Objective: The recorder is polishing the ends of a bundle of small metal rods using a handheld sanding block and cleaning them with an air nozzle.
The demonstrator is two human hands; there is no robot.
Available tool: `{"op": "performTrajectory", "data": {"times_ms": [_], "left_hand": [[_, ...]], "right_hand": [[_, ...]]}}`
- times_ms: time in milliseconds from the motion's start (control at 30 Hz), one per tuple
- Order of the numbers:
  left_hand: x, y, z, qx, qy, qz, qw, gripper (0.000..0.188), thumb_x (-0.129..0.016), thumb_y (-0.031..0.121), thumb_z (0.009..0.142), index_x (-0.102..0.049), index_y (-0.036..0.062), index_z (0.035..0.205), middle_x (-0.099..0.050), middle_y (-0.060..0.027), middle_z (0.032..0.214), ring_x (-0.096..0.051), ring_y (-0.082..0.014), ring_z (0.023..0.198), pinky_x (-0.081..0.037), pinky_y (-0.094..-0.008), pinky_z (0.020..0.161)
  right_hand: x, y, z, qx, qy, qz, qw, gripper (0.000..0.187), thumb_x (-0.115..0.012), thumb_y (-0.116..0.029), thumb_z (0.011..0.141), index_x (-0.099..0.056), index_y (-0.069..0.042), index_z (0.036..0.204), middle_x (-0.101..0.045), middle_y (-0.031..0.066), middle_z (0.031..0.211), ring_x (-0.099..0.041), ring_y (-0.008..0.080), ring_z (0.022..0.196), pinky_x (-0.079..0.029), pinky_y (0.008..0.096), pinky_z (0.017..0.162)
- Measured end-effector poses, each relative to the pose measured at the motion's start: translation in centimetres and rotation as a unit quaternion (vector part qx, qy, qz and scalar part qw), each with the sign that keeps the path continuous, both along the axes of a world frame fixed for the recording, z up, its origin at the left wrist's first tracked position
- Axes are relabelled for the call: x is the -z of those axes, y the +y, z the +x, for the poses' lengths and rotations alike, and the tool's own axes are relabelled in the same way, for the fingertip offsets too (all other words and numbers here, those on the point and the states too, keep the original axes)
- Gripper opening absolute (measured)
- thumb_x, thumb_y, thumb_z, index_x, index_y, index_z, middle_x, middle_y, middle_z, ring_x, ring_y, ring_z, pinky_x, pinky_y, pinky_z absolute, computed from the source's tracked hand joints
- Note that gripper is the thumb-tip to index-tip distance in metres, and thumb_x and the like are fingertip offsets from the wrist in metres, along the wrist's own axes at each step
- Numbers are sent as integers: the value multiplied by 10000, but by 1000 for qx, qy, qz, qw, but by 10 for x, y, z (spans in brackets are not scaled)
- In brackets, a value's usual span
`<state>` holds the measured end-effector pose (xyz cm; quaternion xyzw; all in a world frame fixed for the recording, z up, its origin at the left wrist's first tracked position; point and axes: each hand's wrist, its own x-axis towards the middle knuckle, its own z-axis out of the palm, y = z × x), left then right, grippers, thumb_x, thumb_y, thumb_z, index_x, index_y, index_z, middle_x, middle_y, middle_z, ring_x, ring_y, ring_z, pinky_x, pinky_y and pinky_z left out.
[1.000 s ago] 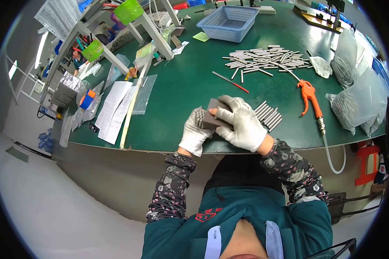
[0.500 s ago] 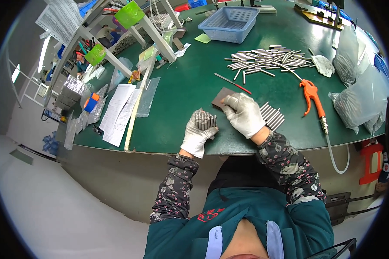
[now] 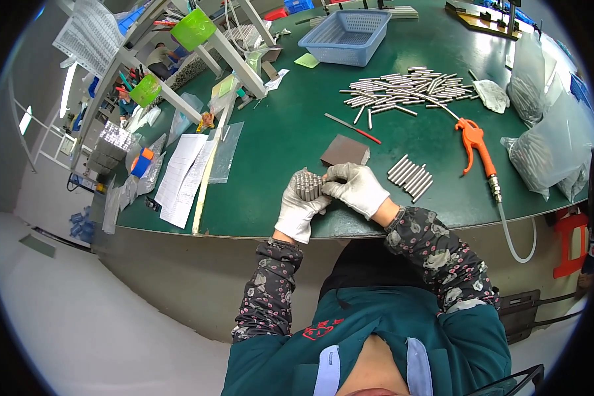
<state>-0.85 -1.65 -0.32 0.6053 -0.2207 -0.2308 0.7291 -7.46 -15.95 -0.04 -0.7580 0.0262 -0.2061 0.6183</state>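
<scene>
My left hand, in a white glove, is closed around an upright bundle of short metal rods. My gloved right hand reaches in from the right, its thumb and fingertips pinched against the bundle's right side. Whether a separate rod sits between those fingertips is hidden. Just beyond my hands lies a brown rectangular block. To the right of my right hand a row of loose metal rods rests on the green table. Farther off lies a thin tool with a red end.
A heap of metal rods is spread at the back right beside an orange air gun. Bagged parts stand at the right edge. A blue basket is at the back. Papers and a shelf frame are on the left.
My right hand has moved left and nearer, from over the brown block to the bundle in my left hand. The block and the row of rods now show more fully.
</scene>
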Motion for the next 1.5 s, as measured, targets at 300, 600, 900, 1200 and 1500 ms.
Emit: {"op": "performTrajectory", "data": {"times_ms": [300,600,900,1200,1500], "left_hand": [[4,2,1,20,-13,-18,1000,436,-664,-117,650,-471,51,1003,-578,-34,817,-561,-115,625,-487,-236,512],[14,4,2,25,-32,-33,999,579,-692,-118,611,-453,61,1107,-545,-3,939,-563,-106,839,-489,-234,753],[21,3,3,32,-106,-48,993,621,-687,-131,608,-439,65,1143,-533,-4,985,-569,-115,888,-492,-244,785],[19,6,4,39,-85,-44,995,596,-700,-110,606,-438,61,1113,-543,-8,967,-577,-118,893,-494,-246,776],[26,5,8,-10,-154,18,988,608,-712,-82,618,-427,69,1134,-511,8,959,-542,-95,816,-487,-231,746]], "right_hand": [[-8,0,-5,-2,-23,-41,999,198,-677,-147,687,-634,-15,829,-623,131,758,-608,254,714,-477,320,668],[-6,-2,-9,-8,-23,-70,997,207,-691,-155,678,-630,-15,817,-623,132,748,-609,262,717,-477,327,655],[-3,-4,-11,-25,-16,-30,999,220,-715,-149,666,-631,-5,810,-623,125,746,-610,233,695,-479,304,644],[-6,-3,-11,-27,5,-14,1000,220,-714,-155,669,-631,-4,806,-623,121,746,-606,216,684,-478,298,644],[-16,-8,-11,-151,136,199,959,234,-626,-108,763,-577,-10,970,-575,20,786,-535,80,632,-432,200,499]]}}
